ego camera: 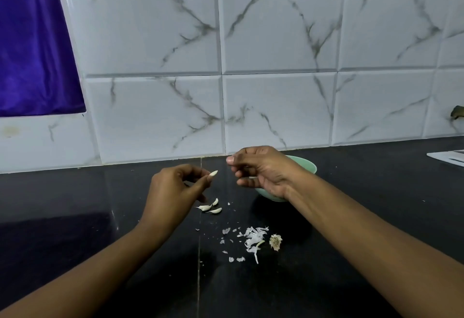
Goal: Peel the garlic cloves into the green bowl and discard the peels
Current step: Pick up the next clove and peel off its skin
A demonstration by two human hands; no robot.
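Observation:
My left hand [173,192] pinches a pale garlic clove [213,173] between thumb and fingertips, raised above the black counter. My right hand [261,169] hovers just right of it, fingers curled, in front of the green bowl [307,165]; whether it holds a scrap of peel I cannot tell. The bowl's inside is hidden by the hand. Three unpeeled cloves [211,207] lie on the counter below my left hand. A heap of white peels [253,240] and the dry garlic root stub [275,242] lie nearer to me.
The black counter [100,204] meets a marble-tiled wall [276,79] behind the bowl. A purple cloth [32,46] hangs at the upper left. A white flat object [449,157] sits at the counter's far right edge.

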